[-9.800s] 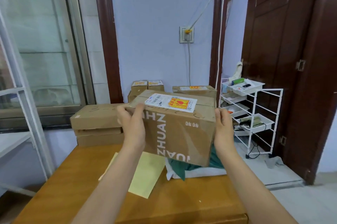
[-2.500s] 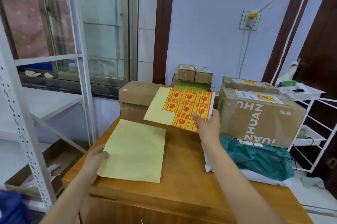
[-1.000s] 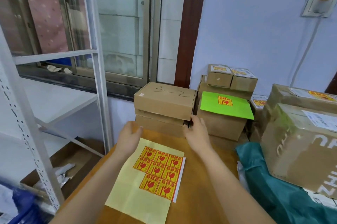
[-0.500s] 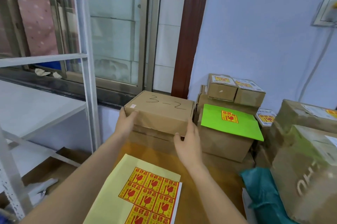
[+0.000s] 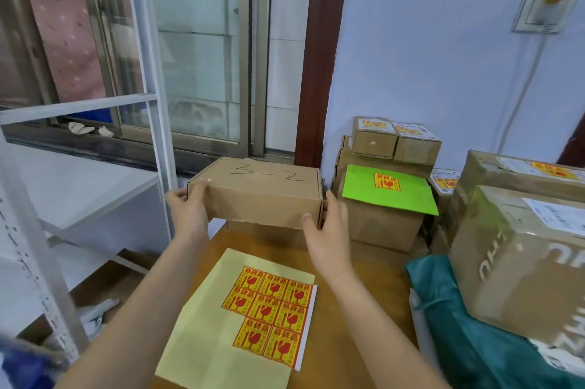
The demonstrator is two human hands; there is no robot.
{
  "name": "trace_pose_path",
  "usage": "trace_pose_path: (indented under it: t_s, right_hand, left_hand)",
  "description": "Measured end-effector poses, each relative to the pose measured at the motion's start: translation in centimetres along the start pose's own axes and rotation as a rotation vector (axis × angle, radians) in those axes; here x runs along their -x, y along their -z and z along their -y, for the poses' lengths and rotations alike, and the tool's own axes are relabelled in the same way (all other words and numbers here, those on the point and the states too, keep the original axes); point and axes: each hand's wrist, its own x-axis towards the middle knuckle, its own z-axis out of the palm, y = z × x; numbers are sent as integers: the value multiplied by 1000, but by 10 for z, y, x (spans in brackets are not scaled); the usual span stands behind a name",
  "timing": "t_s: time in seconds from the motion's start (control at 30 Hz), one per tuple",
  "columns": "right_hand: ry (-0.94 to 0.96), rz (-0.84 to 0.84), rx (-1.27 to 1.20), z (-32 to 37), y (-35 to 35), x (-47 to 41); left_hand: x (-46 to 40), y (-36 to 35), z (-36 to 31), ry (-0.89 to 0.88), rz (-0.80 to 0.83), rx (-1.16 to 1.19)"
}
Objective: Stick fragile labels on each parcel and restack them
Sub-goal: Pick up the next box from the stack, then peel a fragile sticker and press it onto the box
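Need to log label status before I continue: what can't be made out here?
- Head view: box marked 3-2 hides the box beneath.
- Big carton, right: print blurred, cut by the edge.
- Shipping label text: too small.
- Left hand, right hand: fingertips behind box ends.

Label sheet (image 5: 253,315) on table (image 5: 357,309), seemingly before parcel (image 5: 259,195).

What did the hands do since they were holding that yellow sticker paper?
The right hand let go of the sticker sheet, which now lies on the table. Both hands reached forward; left hand and right now grip the ends of the 3-2 box, raising it slightly. The green parcel and big box stayed put.
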Motion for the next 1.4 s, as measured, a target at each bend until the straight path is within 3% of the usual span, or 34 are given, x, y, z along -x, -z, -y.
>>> trace_pose_path:
  t_s: [0.13, 0.43, 0.63, 0.73, 0.87, 1.07, 1.2, 1.4]
  right_hand:
    - [-36, -7, -117, 11, 18, 30]
    - [-370, 10, -484, -18, 62, 84]
    - [-460, -40, -570, -41, 88, 113]
    - [-496, -44, -608, -48, 92, 119]
    - [-501, -32, -626, -49, 98, 121]
    - [-531, -14, -584, -54, 99, 130]
    - [-547, -10, -552, -63, 97, 138]
    - [-570, -36, -519, -72, 99, 143]
  left_hand:
    - [28, 24, -4, -8, 1, 11]
    - [112, 50, 34, 80, 112, 137]
    - [127, 73, 67, 121, 158, 85]
    - [119, 91, 79, 54, 171, -152]
    - [108, 107, 94, -144, 358, -655]
    - [97, 111, 100, -384, 529, -1055]
    - [84, 114, 105, -385, 496, -1238]
    - [73, 112, 102, -311, 473, -1252]
